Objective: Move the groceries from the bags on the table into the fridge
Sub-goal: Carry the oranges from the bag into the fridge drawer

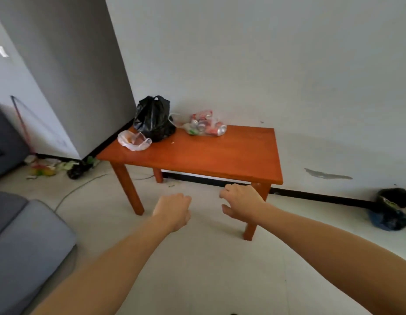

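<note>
At the far end of an orange desk [220,155] against a white wall sit three bags: a black bag [153,119], a clear bag of cans [206,123] and a small white bag [133,139]. The cans look heavy and apt to shift, and the thin plastic is likely best lifted by its handles. Short of the desk, the left hand [172,211] hovers curled and empty, the right hand [240,201] loosely parted. Pale floor tiles [197,269] and a grey sofa [27,246] frame the room.

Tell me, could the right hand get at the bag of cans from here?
Probably yes, with a reach forward. The right hand holds nothing and hangs before the near edge of the table; the bag of cans lies at the far edge, with only bare tabletop between.
</note>
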Available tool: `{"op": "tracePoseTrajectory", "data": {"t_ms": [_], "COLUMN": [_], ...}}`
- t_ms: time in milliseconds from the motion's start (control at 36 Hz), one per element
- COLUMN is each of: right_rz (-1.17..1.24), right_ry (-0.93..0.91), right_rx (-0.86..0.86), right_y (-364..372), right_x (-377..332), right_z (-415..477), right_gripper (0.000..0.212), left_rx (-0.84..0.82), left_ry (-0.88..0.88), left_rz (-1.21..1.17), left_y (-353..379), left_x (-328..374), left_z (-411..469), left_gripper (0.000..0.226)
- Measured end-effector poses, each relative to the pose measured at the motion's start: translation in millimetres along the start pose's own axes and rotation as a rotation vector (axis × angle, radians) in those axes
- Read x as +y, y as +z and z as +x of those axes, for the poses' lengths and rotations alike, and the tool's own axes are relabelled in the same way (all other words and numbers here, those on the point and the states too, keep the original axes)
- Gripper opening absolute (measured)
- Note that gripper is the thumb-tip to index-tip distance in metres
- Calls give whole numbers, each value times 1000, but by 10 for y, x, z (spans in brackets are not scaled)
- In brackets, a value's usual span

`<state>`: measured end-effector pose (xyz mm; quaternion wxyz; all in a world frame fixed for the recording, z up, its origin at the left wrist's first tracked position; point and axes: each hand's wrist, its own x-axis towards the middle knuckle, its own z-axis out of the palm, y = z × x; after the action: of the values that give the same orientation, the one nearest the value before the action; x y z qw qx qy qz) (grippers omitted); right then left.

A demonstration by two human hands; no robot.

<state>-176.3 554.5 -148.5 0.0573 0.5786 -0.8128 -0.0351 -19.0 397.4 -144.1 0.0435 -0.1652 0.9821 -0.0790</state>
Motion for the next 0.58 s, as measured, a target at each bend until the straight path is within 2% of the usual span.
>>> {"op": "tracePoseTrajectory", "data": {"t_ms": [250, 389, 583], "right_rz": [41, 75, 86], "right_ry": [-137, -187, -305], "right_rx": [-65, -54, -82], "right_y": [322, 232, 369], "right_x": [82, 186, -73], "right_z": [1753, 2800, 3930], "right_gripper": [35, 35, 33], "left_rx": [-96, -44, -71], "left_ry": [-168, -292, -375], "left_rz": [-14, -125, -165], "left_y": [303, 204, 448], "left_x": [-1118, -1808, -2667], "left_z": [845, 1362, 1687], "left_gripper": [26, 16, 22]}}
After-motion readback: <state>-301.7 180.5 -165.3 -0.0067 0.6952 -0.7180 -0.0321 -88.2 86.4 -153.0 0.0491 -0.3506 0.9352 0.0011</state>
